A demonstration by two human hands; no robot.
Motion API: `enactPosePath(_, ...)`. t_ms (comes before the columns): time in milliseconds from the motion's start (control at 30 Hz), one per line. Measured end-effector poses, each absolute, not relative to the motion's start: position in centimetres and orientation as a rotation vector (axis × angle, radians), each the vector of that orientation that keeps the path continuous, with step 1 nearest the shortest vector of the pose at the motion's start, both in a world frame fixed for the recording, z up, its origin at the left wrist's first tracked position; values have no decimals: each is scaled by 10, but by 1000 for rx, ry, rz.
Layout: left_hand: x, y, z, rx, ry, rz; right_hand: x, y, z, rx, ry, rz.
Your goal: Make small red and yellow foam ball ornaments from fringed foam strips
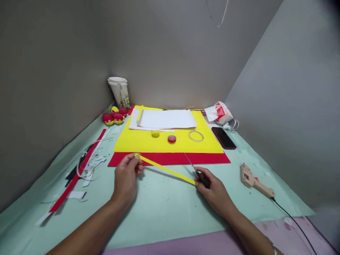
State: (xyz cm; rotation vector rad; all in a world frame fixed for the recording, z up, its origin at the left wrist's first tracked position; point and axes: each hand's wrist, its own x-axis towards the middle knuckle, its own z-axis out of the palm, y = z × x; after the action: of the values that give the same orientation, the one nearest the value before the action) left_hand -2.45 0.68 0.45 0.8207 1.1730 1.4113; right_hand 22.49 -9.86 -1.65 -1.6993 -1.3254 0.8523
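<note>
A narrow yellow strip [166, 170] stretches between my two hands above the pale green table cover. My left hand [128, 173] pinches its far left end between thumb and fingers. My right hand [212, 187] grips the strip's other end and also holds black-handled scissors [202, 179], whose thin blades point away and to the left. The fingers hide most of the scissors' handles. Just beyond the hands lie a red sheet [170, 158] and, on top of it, a yellow sheet [138, 143].
White paper [167, 118], a red tape roll [171, 139], a yellow roll [155, 133] and a ring [196, 136] lie on the yellow sheet. Scraps and a red strip [79, 170] are left. A phone [224, 137] and a corded glue gun [255, 181] lie right. Cups [118, 92] stand behind.
</note>
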Motion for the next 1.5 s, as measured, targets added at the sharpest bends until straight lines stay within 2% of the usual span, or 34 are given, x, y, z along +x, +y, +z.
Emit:
enactPosePath(600,-25,5,5,842,1160,1345,221,-103,-10,-1721,-1337,807)
enactPosePath(1200,-21,2,5,984,1195,1137,226,-103,-18,-1859,-1877,-3)
enactPosePath(1500,-19,-1,7,1086,1223,1090,222,-100,-20,-1868,-2023,-149)
